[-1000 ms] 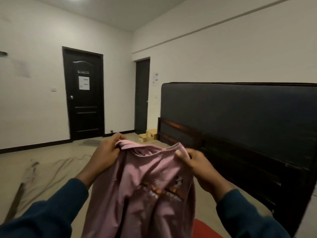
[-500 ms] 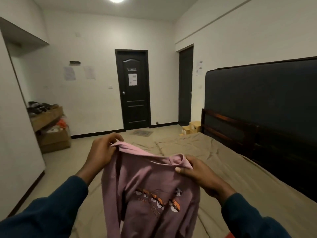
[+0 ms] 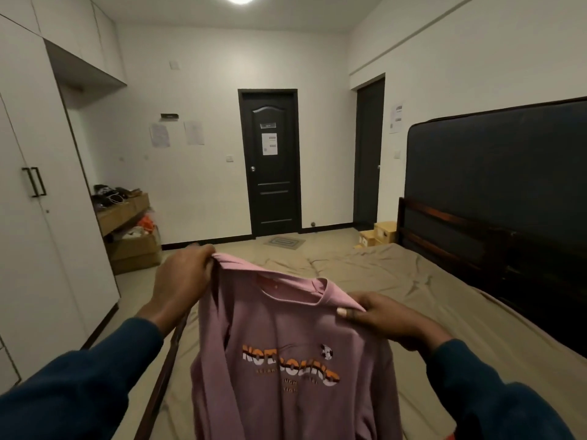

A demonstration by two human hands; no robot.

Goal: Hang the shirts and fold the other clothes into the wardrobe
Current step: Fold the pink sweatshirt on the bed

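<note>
A pink long-sleeved shirt [image 3: 286, 373] with an orange and white print hangs in front of me, front side facing me, above the bed. My left hand [image 3: 182, 277] grips its left shoulder, raised a little higher. My right hand [image 3: 384, 315] pinches the right shoulder beside the collar. The shirt's lower part runs out of the frame. The white wardrobe [image 3: 35, 217] stands along the left wall with its doors closed and black handles.
The bed [image 3: 397, 287] with a wrinkled tan sheet lies below and ahead, its dark headboard [image 3: 495, 192] on the right. Cardboard boxes [image 3: 133, 249] and a cluttered low shelf sit past the wardrobe. Two dark doors are in the far wall. Small wooden boxes [image 3: 378, 235] sit near the bed's far corner.
My view has swung left, from the headboard toward the doors and wardrobe. The shirt stays held by both shoulders and now hangs spread wider, with its print fully showing.
</note>
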